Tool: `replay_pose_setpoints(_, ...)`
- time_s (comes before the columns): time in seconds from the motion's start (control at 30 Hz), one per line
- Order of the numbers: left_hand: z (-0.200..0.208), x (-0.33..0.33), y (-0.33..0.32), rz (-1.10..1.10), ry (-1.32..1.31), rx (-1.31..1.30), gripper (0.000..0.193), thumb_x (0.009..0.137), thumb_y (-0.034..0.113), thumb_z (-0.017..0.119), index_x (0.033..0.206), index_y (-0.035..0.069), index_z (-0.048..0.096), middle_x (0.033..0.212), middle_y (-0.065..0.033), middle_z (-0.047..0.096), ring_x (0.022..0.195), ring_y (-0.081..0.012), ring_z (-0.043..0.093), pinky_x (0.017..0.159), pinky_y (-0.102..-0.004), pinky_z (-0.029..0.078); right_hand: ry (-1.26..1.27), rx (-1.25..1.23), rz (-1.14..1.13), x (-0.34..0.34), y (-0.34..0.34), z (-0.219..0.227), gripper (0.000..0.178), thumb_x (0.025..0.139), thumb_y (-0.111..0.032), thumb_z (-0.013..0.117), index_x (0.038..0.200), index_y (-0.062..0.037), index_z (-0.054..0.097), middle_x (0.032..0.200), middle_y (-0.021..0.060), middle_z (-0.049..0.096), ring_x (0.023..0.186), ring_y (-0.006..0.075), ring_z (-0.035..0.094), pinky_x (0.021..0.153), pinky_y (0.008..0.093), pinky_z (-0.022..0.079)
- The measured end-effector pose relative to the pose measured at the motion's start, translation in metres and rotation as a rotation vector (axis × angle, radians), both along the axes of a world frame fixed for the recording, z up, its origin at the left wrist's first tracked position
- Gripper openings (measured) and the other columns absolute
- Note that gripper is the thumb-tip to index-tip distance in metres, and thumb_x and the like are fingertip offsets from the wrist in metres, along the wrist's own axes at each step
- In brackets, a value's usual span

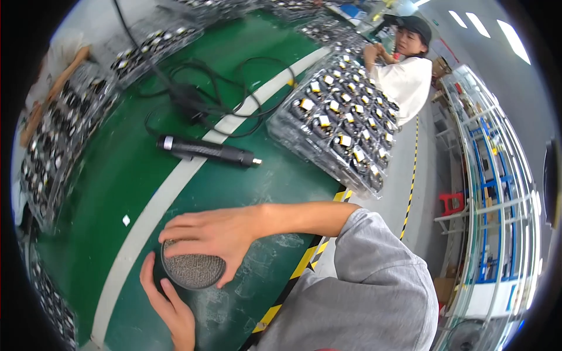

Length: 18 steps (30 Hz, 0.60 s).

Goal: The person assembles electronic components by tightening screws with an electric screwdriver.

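Gripping a round, dark-rimmed, rough-grained grey disc [196, 271] with widespread right hand [219, 232]; cupping half-open left hand [171, 310] just beside.

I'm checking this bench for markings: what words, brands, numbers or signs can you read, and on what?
No text is readable.
Black tool with pale band: any print too small to read.
White-faced parts in clear trays: too small and blurred.
Round grey object: no lettering visible.

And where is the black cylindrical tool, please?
In the head view, left of centre, the tool lies across the pale strip, between the cable and the right hand.
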<state>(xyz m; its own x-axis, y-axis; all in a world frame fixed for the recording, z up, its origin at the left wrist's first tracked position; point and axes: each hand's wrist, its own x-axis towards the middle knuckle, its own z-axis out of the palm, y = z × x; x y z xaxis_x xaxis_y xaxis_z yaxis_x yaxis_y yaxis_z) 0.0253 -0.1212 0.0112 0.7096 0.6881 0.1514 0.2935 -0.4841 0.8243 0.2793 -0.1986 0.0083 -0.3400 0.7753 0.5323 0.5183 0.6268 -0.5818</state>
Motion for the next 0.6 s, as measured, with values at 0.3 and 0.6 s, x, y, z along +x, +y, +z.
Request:
replay_pose_setpoints(0.3, 0.002, -0.002, 0.007, -0.089, -0.07, 0.057, 0.044, 0.102, 0.01, 0.054, 0.145, 0.0, 0.048, 0.146, -0.0229, 0.053, 0.136, -0.041, 0.051, 0.116, -0.0467, 0.039, -0.055, -0.191, -0.046, -0.003, -0.008, 0.024, 0.1, 0.058, -0.035, 0.098, 0.142, -0.0049, 0.054, 0.153, 0.0229, 0.047, 0.135, 0.0458, 0.051, 0.111, 0.0547, 0.045)
replay_pose_setpoints(0.6, -0.003, -0.006, 0.011, -0.078, -0.109, 0.02, 0.042, 0.104, 0.013, 0.055, 0.144, 0.001, 0.049, 0.145, -0.0221, 0.054, 0.133, -0.0419, 0.052, 0.113, -0.0481, 0.042, -0.031, -0.203, -0.052, -0.008, 0.001, 0.016, 0.1, 0.055, -0.035, 0.099, 0.141, -0.0063, 0.054, 0.153, 0.0214, 0.05, 0.136, 0.0452, 0.05, 0.112, 0.0551, 0.044)
